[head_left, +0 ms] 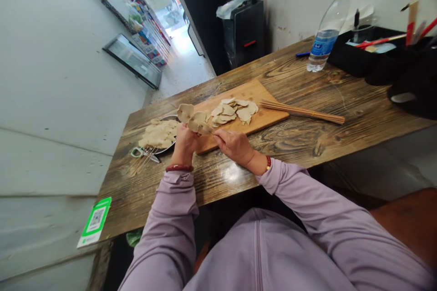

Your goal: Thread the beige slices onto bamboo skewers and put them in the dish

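Note:
My left hand [185,146] is closed around several thin, pale beige slices [197,120], lined up in a row above the near edge of the cutting board. At the right end of that row, my right hand [237,148] pinches what looks like the end of a bamboo skewer, mostly hidden by the fingers. Behind my hands, loose beige slices [232,110] lie heaped on the wooden cutting board [257,88]. A round plate [168,147] to the left carries a pile of skewered slices [157,132], their sticks poking out toward me.
A bundle of bamboo skewers [303,111] rests partly on the board's right edge. Scissors or a similar tool with a green-edged handle [137,152] lie by the plate. A water bottle [326,36] and a black organizer [355,57] stand back right. A QR card [95,222] hangs at the table's left corner.

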A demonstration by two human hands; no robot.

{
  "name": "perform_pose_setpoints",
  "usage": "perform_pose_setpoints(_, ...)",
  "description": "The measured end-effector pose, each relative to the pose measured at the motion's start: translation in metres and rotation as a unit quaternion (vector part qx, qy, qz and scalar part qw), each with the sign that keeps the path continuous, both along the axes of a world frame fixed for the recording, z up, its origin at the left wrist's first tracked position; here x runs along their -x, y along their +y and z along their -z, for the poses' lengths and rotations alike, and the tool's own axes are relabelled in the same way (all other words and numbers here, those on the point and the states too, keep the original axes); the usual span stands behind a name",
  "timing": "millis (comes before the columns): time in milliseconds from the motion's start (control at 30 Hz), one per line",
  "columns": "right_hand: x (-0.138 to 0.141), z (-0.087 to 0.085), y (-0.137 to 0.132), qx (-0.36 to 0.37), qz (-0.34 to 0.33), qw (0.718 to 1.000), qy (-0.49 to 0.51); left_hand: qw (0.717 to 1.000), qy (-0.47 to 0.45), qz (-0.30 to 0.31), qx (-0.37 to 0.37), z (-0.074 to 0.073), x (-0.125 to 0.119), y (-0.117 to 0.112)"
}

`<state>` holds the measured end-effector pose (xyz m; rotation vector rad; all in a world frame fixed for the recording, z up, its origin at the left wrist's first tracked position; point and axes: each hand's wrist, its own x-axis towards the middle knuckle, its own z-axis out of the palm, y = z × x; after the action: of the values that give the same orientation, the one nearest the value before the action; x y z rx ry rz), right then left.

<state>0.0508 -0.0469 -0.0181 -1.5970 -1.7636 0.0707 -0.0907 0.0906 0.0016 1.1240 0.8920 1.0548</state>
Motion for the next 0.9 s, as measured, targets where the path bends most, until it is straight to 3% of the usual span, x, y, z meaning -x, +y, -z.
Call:
perform_pose_setpoints(200, -0.003, 0.016, 0.004, -0.044, -0.007, 0.993, 0.109, 0.995, -0.058, -0.041, 0.075, 0.006, 0.013, -0.019)
perform_pose_setpoints(333, -0.014, 0.018, 0.004, -0.055, -0.047, 0.979, 0.189, 0.991, -0.094, -0.057, 0.079, 0.005, 0.018, -0.022)
perform_pose_setpoints(633, -0.049, 0.004, -0.002, 0.159, -0.156, 0.909, 0.351, 0.984, -0.121, -0.127, 0.034, 0.000, 0.026, -0.022)
perform_pose_setpoints(900, -0.054, 0.016, -0.011, 0.191, -0.173, 0.917, 0.303, 0.984, -0.118, -0.134, 0.010, -0.001, 0.029, -0.022)
